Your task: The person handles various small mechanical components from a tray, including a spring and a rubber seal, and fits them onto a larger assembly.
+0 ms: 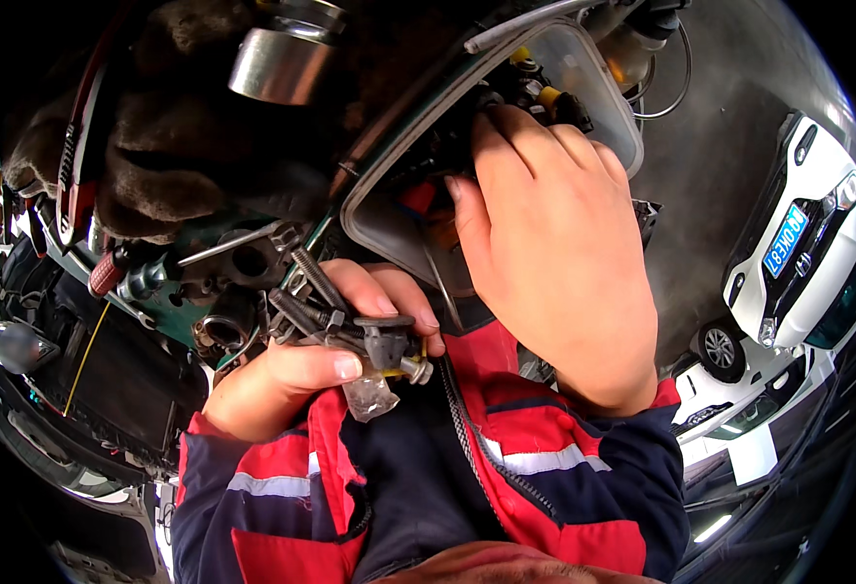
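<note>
My left hand (321, 360) is closed around a bunch of metal bolts (317, 279), their shanks sticking out past the fingers. With them, between thumb and fingers, are a black plastic clip (385, 343) and a crumpled clear plastic piece (371, 395). My right hand (559, 229) reaches down into a translucent plastic bin (623, 117), thumb apart from the fingers. Its fingertips are hidden among dark small parts, and nothing shows in its grasp. Black and yellow fittings (548, 97) lie in the bin just beyond the knuckles.
A metal cylinder (277, 66) and dirty gloves (160, 170) lie at the upper left. Left of my left hand are a red-handled tool (107, 274) and a dark ring-shaped part (225, 331). A bottle (628, 58) stands beyond the bin. White cars (798, 234) are parked at right.
</note>
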`<state>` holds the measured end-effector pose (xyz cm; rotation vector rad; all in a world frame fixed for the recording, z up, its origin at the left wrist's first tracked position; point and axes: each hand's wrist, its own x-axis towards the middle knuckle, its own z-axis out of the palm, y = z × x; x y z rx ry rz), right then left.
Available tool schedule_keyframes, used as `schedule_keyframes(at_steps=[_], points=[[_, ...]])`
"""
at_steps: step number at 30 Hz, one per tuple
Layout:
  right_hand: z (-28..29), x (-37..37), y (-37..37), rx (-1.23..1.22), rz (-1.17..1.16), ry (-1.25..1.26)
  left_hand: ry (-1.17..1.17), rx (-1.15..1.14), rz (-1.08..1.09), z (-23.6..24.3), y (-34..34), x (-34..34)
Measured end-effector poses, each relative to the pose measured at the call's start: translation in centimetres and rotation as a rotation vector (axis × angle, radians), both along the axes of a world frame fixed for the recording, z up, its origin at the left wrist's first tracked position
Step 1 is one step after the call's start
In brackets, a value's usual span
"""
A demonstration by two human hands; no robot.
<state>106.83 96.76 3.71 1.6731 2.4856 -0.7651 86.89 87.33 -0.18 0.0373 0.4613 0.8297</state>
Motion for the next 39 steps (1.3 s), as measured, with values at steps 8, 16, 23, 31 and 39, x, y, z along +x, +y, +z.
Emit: schedule_keyframes(at_steps=[8,16,23,31,39], points=[[-1.1,-0.5,-0.1,0.094,-0.063,0.029,0.007,0.007,0.020,0.0,0.0,0.1],[-2.1,-1.8,1.4,0.120,-0.204,-0.033,0.026,0.063,0.037,-0.4,-0.2,0.3],[-1.0,-1.7,2.8,0.023,-0.076,-0.043,0.002,0.052,0.074,1.1,-0.9,1.1],[-2.9,-4.1,4.3,-0.110,-0.092,-0.373,0.009,-0.001,0.088,4.0,0.0,-2.2],[-4.2,-3.6,5.4,-0.060,0.039,-0.466,0.014,0.036,0.189,7.4,-1.8,-6.5]])
